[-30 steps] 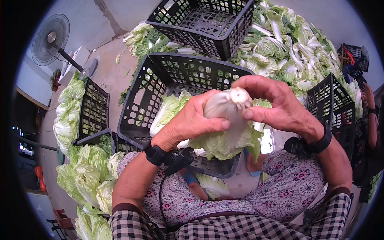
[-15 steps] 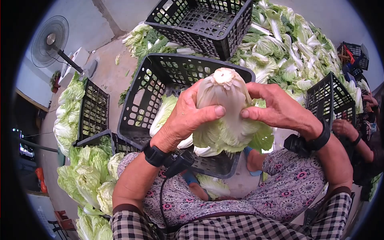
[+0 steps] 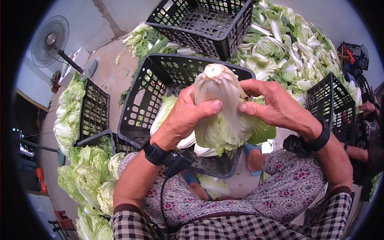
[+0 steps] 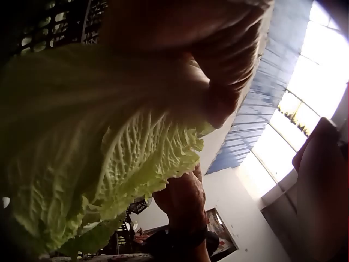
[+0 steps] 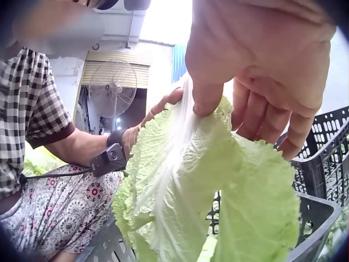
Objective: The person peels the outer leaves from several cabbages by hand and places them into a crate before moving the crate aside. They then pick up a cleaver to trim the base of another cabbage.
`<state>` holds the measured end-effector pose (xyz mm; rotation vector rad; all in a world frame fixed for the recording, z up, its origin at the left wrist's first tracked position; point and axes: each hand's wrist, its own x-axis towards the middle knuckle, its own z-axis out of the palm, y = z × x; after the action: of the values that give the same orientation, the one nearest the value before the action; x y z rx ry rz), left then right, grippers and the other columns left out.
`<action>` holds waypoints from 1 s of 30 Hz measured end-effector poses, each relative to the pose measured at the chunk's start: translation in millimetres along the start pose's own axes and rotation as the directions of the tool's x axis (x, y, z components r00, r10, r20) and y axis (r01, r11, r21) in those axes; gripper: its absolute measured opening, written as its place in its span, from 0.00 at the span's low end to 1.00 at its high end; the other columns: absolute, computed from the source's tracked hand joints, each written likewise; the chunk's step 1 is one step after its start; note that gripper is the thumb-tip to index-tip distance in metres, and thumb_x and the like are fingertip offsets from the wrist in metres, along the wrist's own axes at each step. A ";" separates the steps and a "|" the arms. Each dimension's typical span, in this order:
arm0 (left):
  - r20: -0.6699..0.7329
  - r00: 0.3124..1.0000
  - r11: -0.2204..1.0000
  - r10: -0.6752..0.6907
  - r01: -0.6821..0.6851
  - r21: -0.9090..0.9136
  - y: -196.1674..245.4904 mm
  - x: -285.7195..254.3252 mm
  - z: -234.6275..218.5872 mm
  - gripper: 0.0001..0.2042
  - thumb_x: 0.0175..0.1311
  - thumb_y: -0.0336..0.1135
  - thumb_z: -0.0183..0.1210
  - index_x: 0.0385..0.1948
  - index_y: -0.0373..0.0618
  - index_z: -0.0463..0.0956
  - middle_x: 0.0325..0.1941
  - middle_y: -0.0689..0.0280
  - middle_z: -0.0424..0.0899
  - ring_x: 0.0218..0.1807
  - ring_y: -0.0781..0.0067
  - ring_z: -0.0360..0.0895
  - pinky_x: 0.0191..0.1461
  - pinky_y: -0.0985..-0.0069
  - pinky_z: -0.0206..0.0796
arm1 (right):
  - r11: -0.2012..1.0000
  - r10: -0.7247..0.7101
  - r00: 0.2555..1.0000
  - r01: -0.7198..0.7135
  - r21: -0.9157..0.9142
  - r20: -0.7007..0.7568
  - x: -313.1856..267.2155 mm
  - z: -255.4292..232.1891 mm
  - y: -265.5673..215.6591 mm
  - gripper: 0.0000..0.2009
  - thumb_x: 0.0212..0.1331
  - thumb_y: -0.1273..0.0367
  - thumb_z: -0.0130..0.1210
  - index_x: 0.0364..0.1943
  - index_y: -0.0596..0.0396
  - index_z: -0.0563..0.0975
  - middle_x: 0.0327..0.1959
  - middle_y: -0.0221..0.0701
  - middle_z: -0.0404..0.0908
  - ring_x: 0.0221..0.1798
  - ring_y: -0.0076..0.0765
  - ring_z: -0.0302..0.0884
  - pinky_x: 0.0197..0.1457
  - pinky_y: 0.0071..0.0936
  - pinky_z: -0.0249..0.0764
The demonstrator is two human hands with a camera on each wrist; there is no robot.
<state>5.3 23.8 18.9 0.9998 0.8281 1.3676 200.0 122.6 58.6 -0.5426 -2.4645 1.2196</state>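
Note:
A cabbage head [image 3: 218,116] is held stem end up above a black crate [image 3: 132,86], its leaves hanging downward. My left hand [image 3: 186,112] grips its left side, thumb across the front. On the other side my right hand [image 3: 276,104] pinches the outer leaves, thumb in front and fingers behind. From the right wrist view, the right hand [image 5: 262,65] has its thumb on a white leaf rib [image 5: 177,142], with fingers behind the leaf. The left wrist view shows the left hand [image 4: 229,60] dark against the leaves [image 4: 125,158].
More cabbages lie in the crate and at the left [image 3: 82,172]. Beyond it stands another black crate [image 3: 200,24], beside a large leaf pile [image 3: 288,52]. A crate [image 3: 332,100] stands at right, near another person's arm [image 3: 356,153]. A fan [image 3: 51,39] is at upper left.
The cabbage has tilted more upright and moved slightly left and up with both hands. The right hand's fingers have shifted along its side. The other person's arm at right has moved.

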 end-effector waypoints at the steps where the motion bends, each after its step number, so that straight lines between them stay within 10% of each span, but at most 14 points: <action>1: -0.021 1.000 1.000 0.011 -0.012 -0.014 -0.1 0.3 0.4 0.28 0.51 0.38 0.63 0.53 0.38 0.65 0.48 0.64 0.75 0.48 0.75 0.73 0.54 0.74 0.66 | 1.000 0.003 0.999 -0.003 0.006 -0.034 0.0 -0.2 0.0 0.18 0.54 0.65 0.56 0.46 0.63 0.73 0.36 0.40 0.80 0.40 0.35 0.78 0.46 0.29 0.72; 19: 0.003 1.000 0.998 0.026 -0.026 -0.050 2.7 0.0 5.4 0.28 0.50 0.40 0.63 0.53 0.37 0.65 0.48 0.62 0.75 0.49 0.74 0.73 0.55 0.74 0.66 | 0.997 0.078 0.996 -0.077 -0.021 0.031 2.9 -1.1 2.3 0.13 0.51 0.65 0.59 0.33 0.63 0.75 0.26 0.35 0.79 0.31 0.27 0.76 0.36 0.26 0.72; 30: -0.162 0.983 0.983 0.086 -0.110 -0.149 0.7 2.7 1.8 0.23 0.57 0.42 0.59 0.49 0.37 0.68 0.45 0.61 0.78 0.46 0.73 0.76 0.52 0.74 0.68 | 0.996 0.073 0.982 -0.082 0.044 0.174 0.9 4.3 -3.8 0.40 0.51 0.41 0.51 0.56 0.64 0.64 0.46 0.48 0.75 0.48 0.45 0.74 0.52 0.33 0.70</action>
<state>6.8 26.3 20.4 0.8287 0.7797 1.5855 196.6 118.0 59.4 -0.5443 -2.5673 1.4108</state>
